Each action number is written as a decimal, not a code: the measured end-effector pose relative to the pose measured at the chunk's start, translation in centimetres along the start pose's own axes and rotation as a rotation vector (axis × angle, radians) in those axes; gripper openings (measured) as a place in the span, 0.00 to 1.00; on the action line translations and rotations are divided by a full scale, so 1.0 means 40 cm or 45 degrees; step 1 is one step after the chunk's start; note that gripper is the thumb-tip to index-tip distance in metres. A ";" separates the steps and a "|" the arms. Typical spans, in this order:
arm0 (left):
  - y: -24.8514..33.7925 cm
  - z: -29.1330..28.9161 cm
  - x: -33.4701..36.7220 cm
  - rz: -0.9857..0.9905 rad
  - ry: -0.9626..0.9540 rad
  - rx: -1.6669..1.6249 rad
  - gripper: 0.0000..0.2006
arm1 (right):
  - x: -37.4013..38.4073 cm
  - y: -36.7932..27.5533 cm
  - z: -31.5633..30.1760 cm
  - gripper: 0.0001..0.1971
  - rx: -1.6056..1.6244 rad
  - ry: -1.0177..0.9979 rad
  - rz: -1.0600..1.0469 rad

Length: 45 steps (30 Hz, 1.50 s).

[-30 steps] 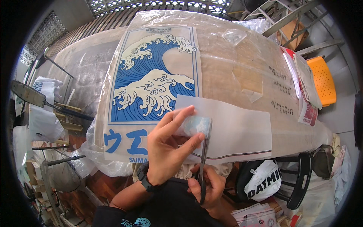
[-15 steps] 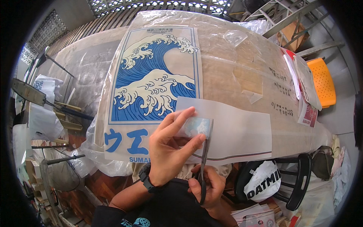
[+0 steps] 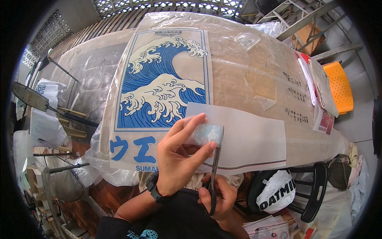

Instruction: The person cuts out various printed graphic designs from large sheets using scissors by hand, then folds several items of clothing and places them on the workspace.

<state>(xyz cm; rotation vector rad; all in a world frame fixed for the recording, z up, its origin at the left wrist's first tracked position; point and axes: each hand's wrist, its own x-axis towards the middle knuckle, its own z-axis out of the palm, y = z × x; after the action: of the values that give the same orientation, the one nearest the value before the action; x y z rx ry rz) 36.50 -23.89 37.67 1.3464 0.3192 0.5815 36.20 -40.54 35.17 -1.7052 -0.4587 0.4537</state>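
Observation:
My left hand (image 3: 179,149), with a black watch on the wrist, pinches a small rectangular piece with a blue and white wave print (image 3: 207,134) between thumb and fingers. In my right hand (image 3: 219,197) is a pair of scissors (image 3: 214,171), its handles gripped low and its blades pointing up along the right edge of the printed piece. How far the blades are apart is hard to make out. Beneath the hands lies a white sheet (image 3: 254,139) with a dark and red line near its lower edge. Part of it hides behind my left hand.
A large blue wave print (image 3: 163,83) lies on the plastic-covered table (image 3: 234,59). Folded cloths (image 3: 322,87) and an orange perforated stool (image 3: 338,87) are at the right. A black chair (image 3: 314,191) with a white printed bag (image 3: 276,191) stands at the near right. Metal arms (image 3: 30,97) stick out at the left.
The small printed piece tilts slightly, so its print shows paler. The scissor blades shift a little at its right edge. Both hands stay nearly in place.

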 end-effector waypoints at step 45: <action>-0.001 0.007 -0.006 -0.024 -0.024 0.054 0.30 | -0.012 0.015 0.002 0.15 0.148 0.034 0.044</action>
<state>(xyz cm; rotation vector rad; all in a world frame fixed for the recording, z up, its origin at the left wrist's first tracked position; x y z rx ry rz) 36.47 -24.26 37.66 1.3875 0.3305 0.5487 35.77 -40.83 34.60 -1.6069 -0.3771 0.4729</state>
